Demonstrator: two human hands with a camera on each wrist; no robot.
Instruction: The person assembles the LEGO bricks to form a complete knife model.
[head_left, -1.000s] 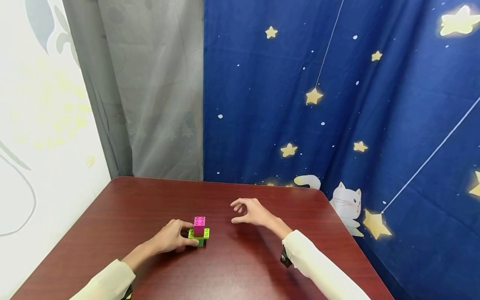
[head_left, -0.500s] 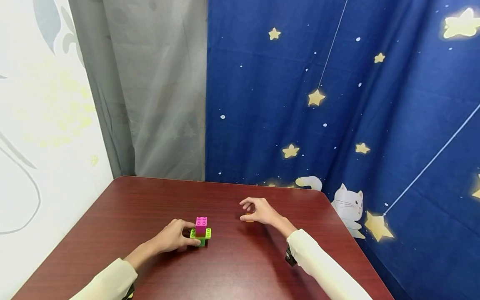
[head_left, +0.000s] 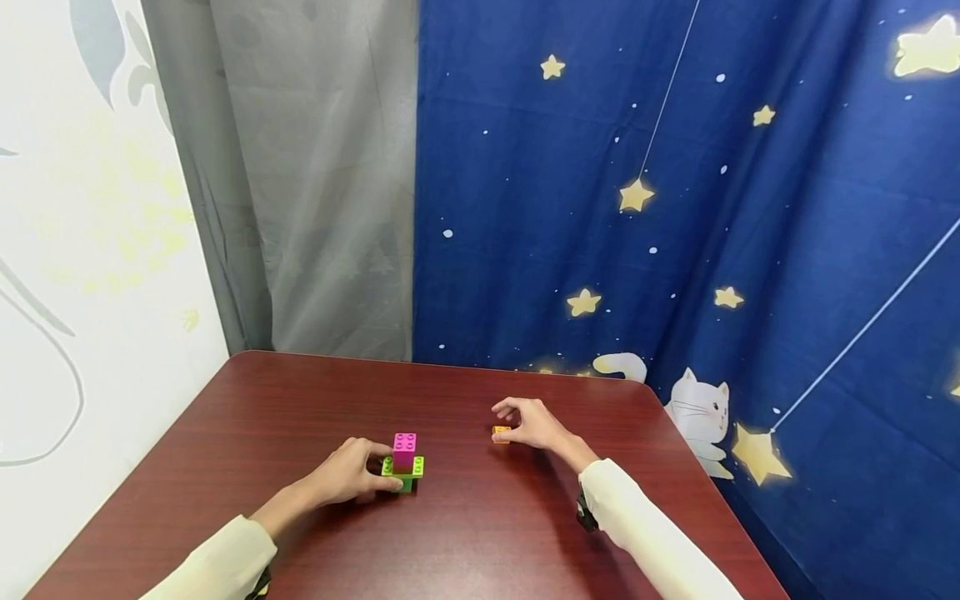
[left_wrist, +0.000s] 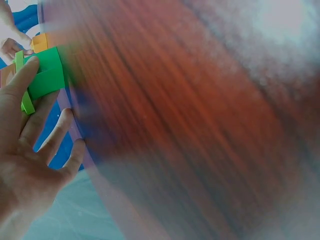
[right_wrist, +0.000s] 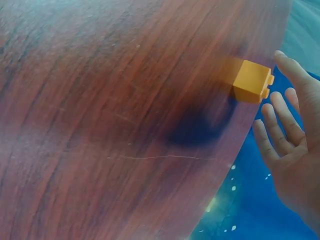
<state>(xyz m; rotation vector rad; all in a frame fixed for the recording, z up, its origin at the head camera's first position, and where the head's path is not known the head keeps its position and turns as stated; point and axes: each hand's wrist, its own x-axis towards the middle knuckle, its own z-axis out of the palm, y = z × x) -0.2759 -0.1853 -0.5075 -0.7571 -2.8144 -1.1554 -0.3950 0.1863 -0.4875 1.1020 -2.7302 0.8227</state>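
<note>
Thumb and fingers of my left hand pinch a small stack of toy building bricks standing on the table. At its bottom is a green brick, across it lies a lime-green plate, and a magenta brick with studs sits on top. Farther right, my right hand hovers over an orange brick on the table. The right wrist view shows its fingers spread and apart from that brick, whose studs face up. In the head view the thumb partly covers the orange brick.
The dark red wooden table has rounded far corners. Behind it hang a grey curtain and a blue star-patterned curtain. A white patterned surface stands along the left side.
My right hand has moved a little to the right, over the orange brick, which was hidden a second ago and now shows. My left hand keeps its grip on the stack.
</note>
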